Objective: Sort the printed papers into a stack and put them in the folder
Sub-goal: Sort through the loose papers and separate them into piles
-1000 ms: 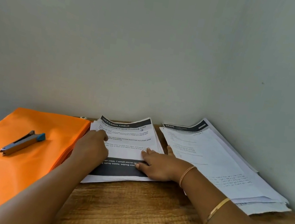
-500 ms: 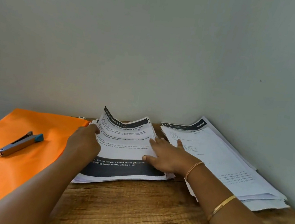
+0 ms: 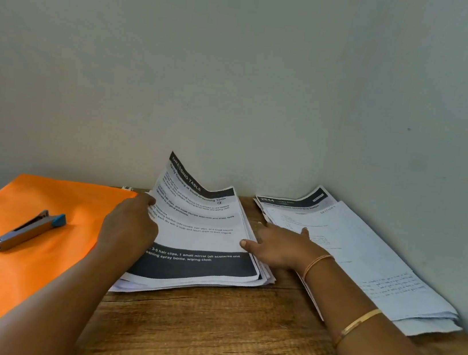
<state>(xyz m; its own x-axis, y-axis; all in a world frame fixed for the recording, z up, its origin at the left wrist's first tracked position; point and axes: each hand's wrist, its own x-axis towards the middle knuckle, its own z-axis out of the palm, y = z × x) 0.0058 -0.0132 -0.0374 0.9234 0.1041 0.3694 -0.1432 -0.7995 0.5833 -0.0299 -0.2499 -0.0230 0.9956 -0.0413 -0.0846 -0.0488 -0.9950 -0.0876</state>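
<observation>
Nearest to us is the wooden table, its grain running left to right, with both of our forearms reaching forward over it. The right forearm carries 2 bangles, a gold one closer to us and a thinner one at the wrist.

To the left lies the orange folder, flat and closed on the table, its far right corner just beside the papers. A stapler with a blue end rests on top of it, angled toward the upper right.

Further on, our left hand sits at the left edge of the middle stack, with its fingers curled round the edge of the top sheet. That sheet is headed "DRESSING TABLE", and its far left corner is lifted and bent up off the pile. Our right hand lies at the stack's right edge with its fingers straight and spread. The fingertips touch the sides of the sheets, and the hand holds nothing.

The printed papers are outside the folder, in 2 piles. The second pile is to the right of our right hand, loosely fanned, with its top page marked "2644" and its far side up against the wall.

Behind everything is the plain pale wall.
</observation>
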